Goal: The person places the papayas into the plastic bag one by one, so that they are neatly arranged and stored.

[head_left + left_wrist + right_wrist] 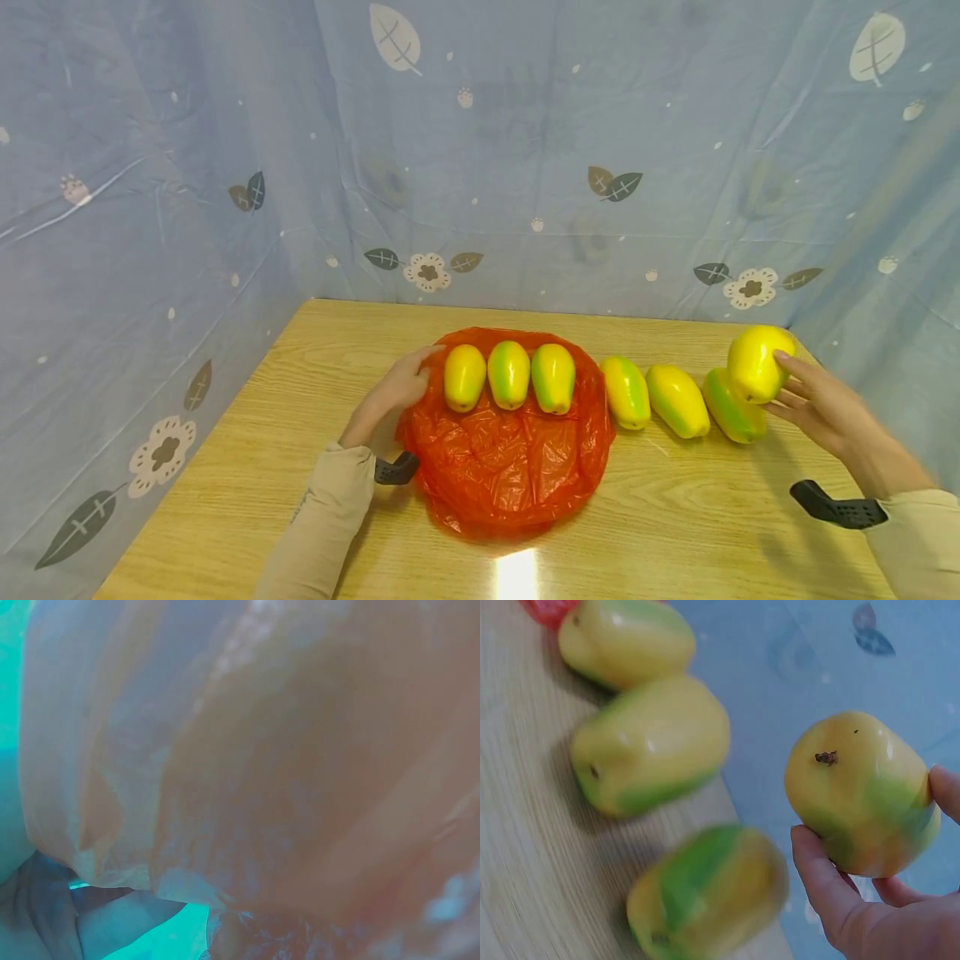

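Note:
On the right, my right hand (825, 408) holds up a yellow-green papaya (757, 364) between thumb and fingers. The right wrist view shows this lifted papaya (862, 795) with its dark stem end facing the camera. Just below it in the head view lies another papaya (733, 408) on the table, partly hidden. My left hand (401, 382) grips the left rim of a red plastic bag (510, 467), its fingertips partly hidden by the plastic. Three papayas (509, 375) lie side by side in the bag's far part. In the left wrist view, the bag's film (285, 765) covers most of the picture.
Two more papayas (626, 393) (678, 401) lie in a row on the wooden table (675, 525), right of the bag. A blue patterned curtain (525, 167) hangs behind the table and along both sides. Black wrist mounts sit on both forearms.

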A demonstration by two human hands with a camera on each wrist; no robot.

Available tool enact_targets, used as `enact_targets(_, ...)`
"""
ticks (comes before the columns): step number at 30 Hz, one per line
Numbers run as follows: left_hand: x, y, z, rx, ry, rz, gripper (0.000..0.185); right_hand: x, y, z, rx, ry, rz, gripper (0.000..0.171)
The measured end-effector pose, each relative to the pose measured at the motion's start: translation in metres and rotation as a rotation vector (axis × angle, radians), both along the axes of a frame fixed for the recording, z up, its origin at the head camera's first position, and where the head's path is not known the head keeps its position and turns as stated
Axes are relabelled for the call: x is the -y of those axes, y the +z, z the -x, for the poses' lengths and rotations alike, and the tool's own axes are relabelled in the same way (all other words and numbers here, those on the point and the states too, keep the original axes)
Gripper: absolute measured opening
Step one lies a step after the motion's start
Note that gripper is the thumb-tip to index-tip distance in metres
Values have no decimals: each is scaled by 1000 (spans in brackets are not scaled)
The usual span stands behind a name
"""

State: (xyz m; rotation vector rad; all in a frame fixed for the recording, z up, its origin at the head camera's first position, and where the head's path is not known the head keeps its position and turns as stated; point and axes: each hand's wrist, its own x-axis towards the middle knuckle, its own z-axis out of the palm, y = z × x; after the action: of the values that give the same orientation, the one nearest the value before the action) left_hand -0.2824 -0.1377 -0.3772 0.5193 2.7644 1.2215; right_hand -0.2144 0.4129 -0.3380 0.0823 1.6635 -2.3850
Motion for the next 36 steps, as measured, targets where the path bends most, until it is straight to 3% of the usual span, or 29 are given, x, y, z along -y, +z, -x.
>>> enact_targets(5,0,0,0,2,-1,-7,49,27,2,1,-56,55,-126,16)
enact_targets(10,0,1,-1,-7,-5,-11,49,58,2,0,-32,67,-323,64)
enact_targets(13,0,1,-1,-10,-6,-10,49,76,3,0,-29,80,-387,80)
enact_targets(23,1,1,-1,-2,-4,-13,48,128,-1,-6,-17,145,-413,80)
enact_targets(36,0,0,-1,14,12,-46,49,180,-9,-6,35,164,-361,81)
